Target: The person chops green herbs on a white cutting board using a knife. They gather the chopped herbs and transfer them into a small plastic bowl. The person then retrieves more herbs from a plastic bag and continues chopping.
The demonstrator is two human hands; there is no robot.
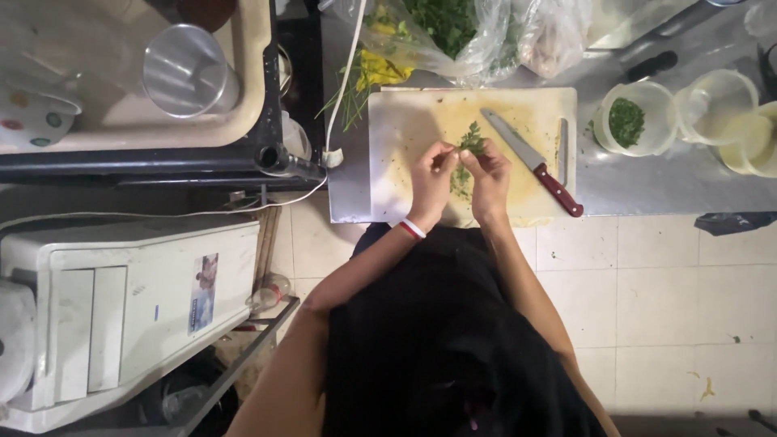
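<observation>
Both hands over the cutting board (405, 121), fingertips together. Left hand (431, 180) and right hand (488, 180) each pinch the herb sprig (472, 139). Sprig sits mid-board, long axis roughly away from the person, leafy end pointing to the far edge. Knife (530, 159) lies just right of the hands, red handle toward the person, blade angled far-left. Tub of chopped herbs (627, 121) off the board, right.

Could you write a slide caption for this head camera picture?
Both hands, left hand and right hand, pinch a green herb sprig over a stained cutting board, a red-handled knife alongside.
</observation>
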